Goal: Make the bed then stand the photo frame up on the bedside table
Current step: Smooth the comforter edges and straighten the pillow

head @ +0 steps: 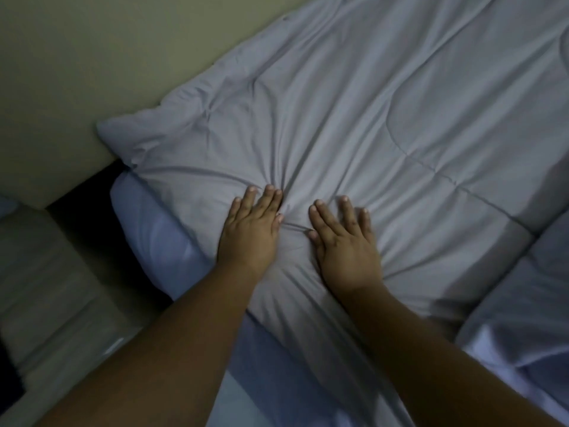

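A grey duvet (385, 103) covers most of the bed (160, 260), spread up to the beige wall (77, 57) along the far edge. Its near-left corner lies bunched and pointed against the wall, just above the bed's corner. There a paler sheet (144, 223) shows on the side of the mattress. At the right edge a second fold of grey fabric (523, 303) overlaps the duvet. I cannot tell whether it is part of the same cover.

Left of the bed, past a dark gap, sits a pale surface (46, 272) — too blurred to name.

Both bare forearms reach in from the near edge. The left hand (251, 232) and the right hand (345, 245) lie side by side, apart, near the bed's left corner. Both are flat, palms down, pressing the duvet — fingers straight, grasping nothing. Creases fan out from between them.
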